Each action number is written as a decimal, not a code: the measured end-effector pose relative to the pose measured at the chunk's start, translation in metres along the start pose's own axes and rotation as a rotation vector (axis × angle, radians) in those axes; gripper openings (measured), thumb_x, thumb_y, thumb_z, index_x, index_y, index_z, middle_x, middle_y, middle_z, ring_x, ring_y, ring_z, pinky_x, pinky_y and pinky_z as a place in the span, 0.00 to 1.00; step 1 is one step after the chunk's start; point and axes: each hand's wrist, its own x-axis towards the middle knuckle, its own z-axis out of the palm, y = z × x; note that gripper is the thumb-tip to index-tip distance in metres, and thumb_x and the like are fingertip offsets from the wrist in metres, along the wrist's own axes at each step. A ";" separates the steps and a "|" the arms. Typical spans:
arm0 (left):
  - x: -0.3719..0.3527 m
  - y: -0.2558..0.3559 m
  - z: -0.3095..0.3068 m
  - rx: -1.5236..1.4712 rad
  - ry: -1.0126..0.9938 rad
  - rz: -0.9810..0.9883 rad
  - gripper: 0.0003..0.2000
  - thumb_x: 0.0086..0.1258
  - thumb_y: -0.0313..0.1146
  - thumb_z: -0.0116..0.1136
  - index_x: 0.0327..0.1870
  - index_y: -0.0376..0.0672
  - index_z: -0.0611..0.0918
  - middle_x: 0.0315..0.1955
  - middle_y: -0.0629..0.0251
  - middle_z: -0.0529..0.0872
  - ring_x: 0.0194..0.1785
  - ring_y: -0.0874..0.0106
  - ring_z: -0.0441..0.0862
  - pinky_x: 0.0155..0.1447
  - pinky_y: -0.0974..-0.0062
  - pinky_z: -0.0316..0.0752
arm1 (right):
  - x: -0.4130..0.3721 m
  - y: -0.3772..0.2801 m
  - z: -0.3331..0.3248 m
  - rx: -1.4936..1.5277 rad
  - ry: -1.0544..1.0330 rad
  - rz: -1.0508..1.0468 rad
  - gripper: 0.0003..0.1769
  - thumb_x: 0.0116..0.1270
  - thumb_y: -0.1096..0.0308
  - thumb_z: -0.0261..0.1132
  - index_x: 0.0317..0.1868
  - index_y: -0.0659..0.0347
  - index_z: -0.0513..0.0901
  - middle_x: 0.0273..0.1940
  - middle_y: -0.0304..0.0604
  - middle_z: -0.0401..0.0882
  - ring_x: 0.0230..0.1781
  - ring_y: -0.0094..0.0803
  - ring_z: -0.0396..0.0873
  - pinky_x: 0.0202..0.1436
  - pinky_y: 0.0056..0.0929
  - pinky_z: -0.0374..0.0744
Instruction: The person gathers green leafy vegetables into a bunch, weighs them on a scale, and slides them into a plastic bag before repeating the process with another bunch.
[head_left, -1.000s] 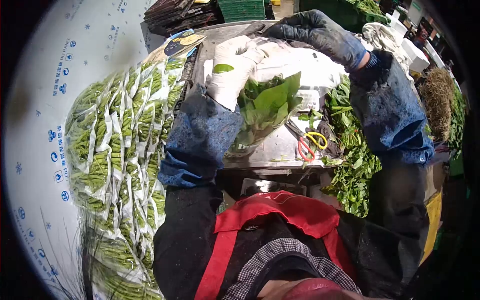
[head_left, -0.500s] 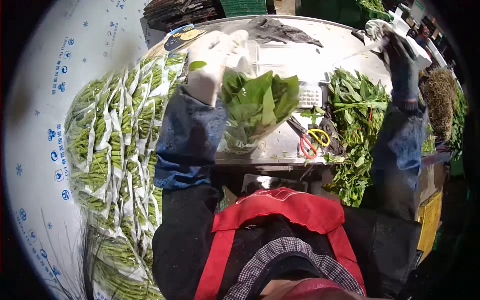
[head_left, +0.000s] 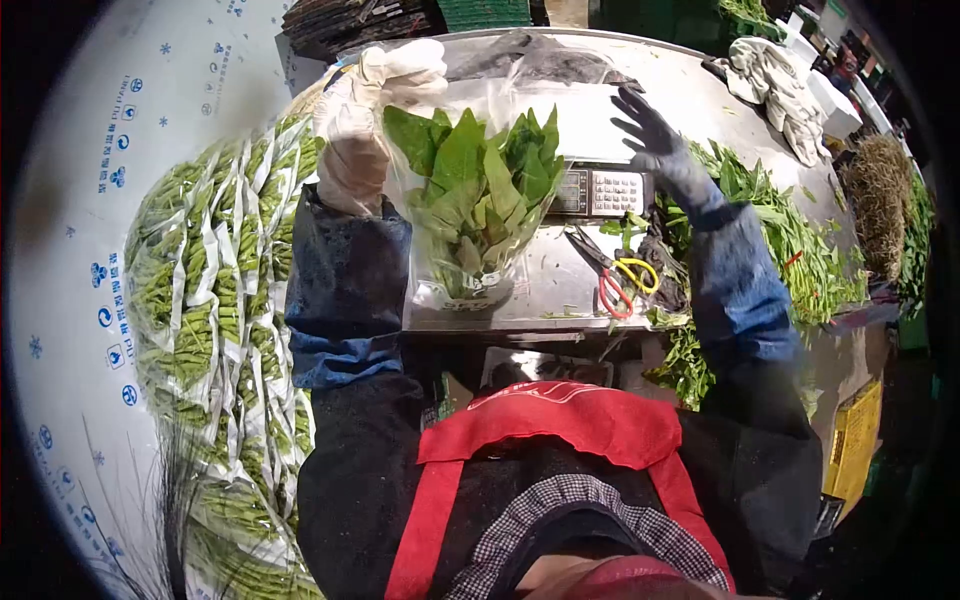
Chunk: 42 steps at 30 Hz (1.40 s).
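Observation:
My left hand [head_left: 365,120], in a white glove, is closed at the upper left of a clear plastic bag [head_left: 440,285], its fingers curled near the bag's top edge. Leafy greens [head_left: 490,185] stand upright inside the bag, tips towards the opening. Across from it, my right hand [head_left: 655,145] wears a dark grey glove; it is empty, with fingers spread, above the far right corner of a digital scale [head_left: 605,192]. Red-and-yellow-handled scissors [head_left: 625,280] lie on the metal table in front of the scale.
Many bagged bundles of green stems [head_left: 225,300] are piled on the left. Loose leafy greens [head_left: 790,260] lie on the right, beside a bundle of brown stalks [head_left: 880,205]. A whitish cloth [head_left: 775,90] and dark plastic [head_left: 530,60] rest on the table's far side.
My right hand has come in leftward from the whitish cloth at the far right to above the scale. My left hand and the bag have shifted left, and the bag now stands more upright.

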 end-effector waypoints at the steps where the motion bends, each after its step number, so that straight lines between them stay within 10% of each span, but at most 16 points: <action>1: 0.001 0.007 -0.002 0.012 0.007 -0.002 0.21 0.72 0.38 0.30 0.45 0.29 0.75 0.36 0.51 0.82 0.39 0.67 0.81 0.48 0.73 0.74 | 0.026 0.007 0.010 0.078 -0.057 -0.066 0.46 0.51 0.58 0.68 0.65 0.60 0.51 0.65 0.45 0.51 0.64 0.40 0.55 0.64 0.39 0.58; 6: 0.017 0.028 -0.063 0.158 0.154 -0.243 0.23 0.70 0.47 0.35 0.46 0.34 0.76 0.37 0.55 0.82 0.43 0.70 0.79 0.48 0.74 0.72 | 0.129 -0.005 0.064 0.472 -0.084 -0.051 0.20 0.64 0.64 0.55 0.52 0.68 0.70 0.50 0.52 0.72 0.52 0.39 0.71 0.58 0.34 0.68; 13: 0.026 0.094 -0.134 0.764 0.489 0.013 0.22 0.69 0.47 0.37 0.44 0.35 0.77 0.36 0.58 0.82 0.38 0.72 0.79 0.44 0.76 0.74 | 0.220 -0.112 0.114 0.576 -0.058 -0.425 0.16 0.66 0.65 0.52 0.50 0.66 0.73 0.46 0.48 0.75 0.47 0.34 0.73 0.53 0.30 0.71; 17: -0.037 0.118 -0.101 0.615 0.429 -0.188 0.22 0.69 0.46 0.38 0.44 0.35 0.77 0.35 0.60 0.81 0.35 0.73 0.79 0.41 0.77 0.75 | 0.182 -0.087 0.113 0.556 -0.217 -0.446 0.15 0.66 0.65 0.51 0.48 0.64 0.75 0.43 0.47 0.77 0.42 0.32 0.75 0.50 0.28 0.73; 22: -0.199 0.054 -0.008 -0.195 0.406 -1.108 0.21 0.69 0.46 0.39 0.43 0.35 0.77 0.34 0.62 0.81 0.32 0.75 0.79 0.38 0.78 0.76 | 0.016 0.133 0.099 0.681 -0.440 0.283 0.23 0.64 0.61 0.54 0.53 0.70 0.69 0.44 0.51 0.76 0.44 0.36 0.76 0.51 0.34 0.73; 24: -0.298 -0.014 0.020 -0.563 0.405 -1.216 0.21 0.65 0.46 0.46 0.42 0.35 0.78 0.30 0.60 0.83 0.33 0.73 0.81 0.40 0.78 0.74 | -0.070 0.157 0.121 0.743 -0.205 0.692 0.20 0.62 0.61 0.58 0.47 0.70 0.73 0.36 0.48 0.79 0.38 0.35 0.77 0.45 0.33 0.76; 29: -0.412 -0.110 0.077 -0.208 0.520 -1.538 0.19 0.61 0.48 0.53 0.31 0.36 0.79 0.19 0.67 0.80 0.17 0.78 0.73 0.20 0.83 0.64 | -0.129 0.242 0.131 0.173 -0.101 0.999 0.15 0.53 0.59 0.67 0.28 0.64 0.78 0.25 0.39 0.77 0.23 0.25 0.74 0.29 0.22 0.72; 32: -0.427 -0.135 0.078 0.383 0.634 -1.036 0.15 0.54 0.32 0.62 0.39 0.36 0.72 0.29 0.64 0.78 0.31 0.75 0.76 0.33 0.77 0.73 | -0.118 0.251 0.129 0.030 -0.112 0.879 0.20 0.52 0.55 0.68 0.37 0.63 0.78 0.26 0.38 0.77 0.26 0.25 0.74 0.29 0.25 0.73; 36: -0.427 -0.148 0.075 0.589 0.417 -1.006 0.26 0.49 0.25 0.60 0.52 0.39 0.66 0.42 0.57 0.74 0.42 0.69 0.75 0.45 0.72 0.72 | -0.088 0.247 0.150 -0.057 -0.319 1.002 0.21 0.55 0.50 0.64 0.34 0.62 0.79 0.23 0.35 0.73 0.23 0.23 0.68 0.23 0.24 0.68; 42: -0.382 -0.062 0.024 0.163 0.735 -0.837 0.31 0.54 0.36 0.60 0.60 0.43 0.63 0.54 0.59 0.68 0.55 0.66 0.67 0.59 0.71 0.63 | 0.022 0.074 0.219 0.197 -0.638 0.262 0.15 0.58 0.70 0.61 0.46 0.65 0.76 0.43 0.44 0.77 0.41 0.31 0.75 0.44 0.25 0.74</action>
